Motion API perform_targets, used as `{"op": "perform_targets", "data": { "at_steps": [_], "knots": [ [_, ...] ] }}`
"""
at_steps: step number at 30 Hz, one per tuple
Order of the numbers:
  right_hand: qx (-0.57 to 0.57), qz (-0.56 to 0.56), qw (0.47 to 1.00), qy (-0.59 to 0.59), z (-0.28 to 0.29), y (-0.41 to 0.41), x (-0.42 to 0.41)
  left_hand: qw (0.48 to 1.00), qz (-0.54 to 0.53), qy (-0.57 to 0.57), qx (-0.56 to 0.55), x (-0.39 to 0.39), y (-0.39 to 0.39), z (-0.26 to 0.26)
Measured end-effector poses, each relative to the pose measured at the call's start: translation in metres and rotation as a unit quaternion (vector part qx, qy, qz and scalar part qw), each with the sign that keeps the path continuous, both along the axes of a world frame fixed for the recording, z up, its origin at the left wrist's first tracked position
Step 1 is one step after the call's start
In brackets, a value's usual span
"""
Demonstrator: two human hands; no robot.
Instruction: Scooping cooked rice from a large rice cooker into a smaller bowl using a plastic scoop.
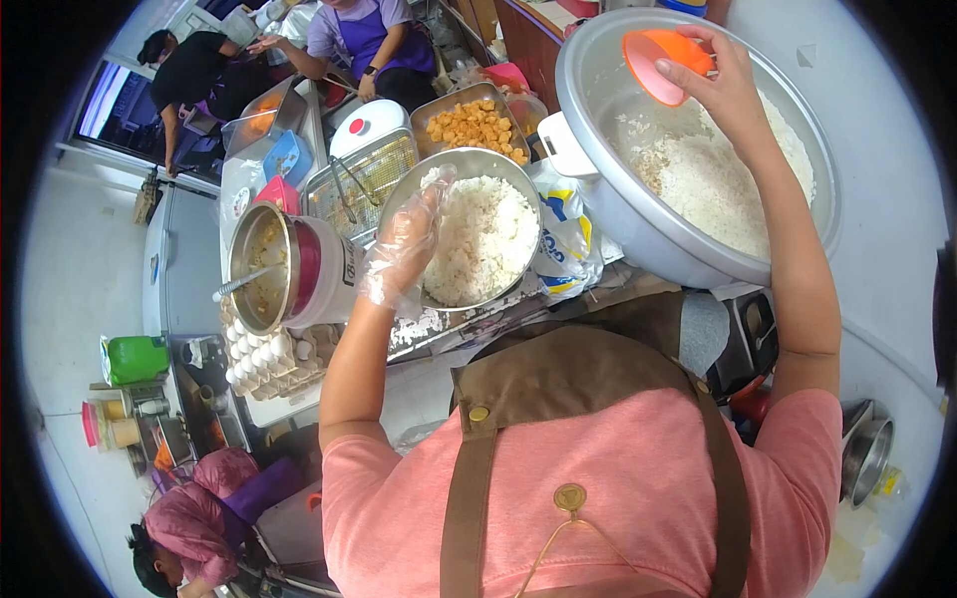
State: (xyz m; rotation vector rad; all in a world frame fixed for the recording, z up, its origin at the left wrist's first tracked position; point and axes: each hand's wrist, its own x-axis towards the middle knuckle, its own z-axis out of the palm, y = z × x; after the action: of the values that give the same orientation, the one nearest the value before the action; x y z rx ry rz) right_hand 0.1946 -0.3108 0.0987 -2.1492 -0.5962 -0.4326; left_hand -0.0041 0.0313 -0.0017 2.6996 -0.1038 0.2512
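A clear plastic glove covers my left hand (410, 241), which lies over the left part of a metal bowl (521, 173) heaped with cooked white rice (482, 239). Whether its fingers grip the rim or touch the rice is hard to tell. My bare right hand (710, 78) holds an orange plastic bowl (649, 66), tilted, above the far part of a big grey tub (620, 202). More white rice (718, 179) fills the tub's right and lower part, with a browned patch at its left side.
Beyond the metal bowl are a tray of fried pieces (478, 123) and a wire basket with tongs (351, 187). A steel pot with a ladle (258, 276) and egg cartons (280, 374) stand left. Co-workers (381, 45), (198, 75) are across; another person (194, 516) is lower left.
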Motion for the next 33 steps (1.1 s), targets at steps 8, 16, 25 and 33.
{"op": "perform_targets", "data": {
  "at_steps": [8,16,25,33],
  "knots": [
    [-0.003,-0.003,1.0,0.007,0.0,0.0,0.001,0.982,0.008,0.053,0.179,0.0,-0.011,0.008],
    [-0.004,0.006,1.0,-0.005,0.0,0.001,0.001,0.997,-0.019,-0.072,0.036,-0.005,-0.01,-0.004],
    [-0.022,0.001,1.0,-0.011,-0.002,0.0,0.002,0.999,0.019,-0.036,0.006,-0.005,-0.011,0.002],
    [-0.035,-0.002,0.999,-0.02,-0.003,0.0,0.003,0.988,0.014,0.04,0.146,0.001,-0.026,0.024]
  ]
}}
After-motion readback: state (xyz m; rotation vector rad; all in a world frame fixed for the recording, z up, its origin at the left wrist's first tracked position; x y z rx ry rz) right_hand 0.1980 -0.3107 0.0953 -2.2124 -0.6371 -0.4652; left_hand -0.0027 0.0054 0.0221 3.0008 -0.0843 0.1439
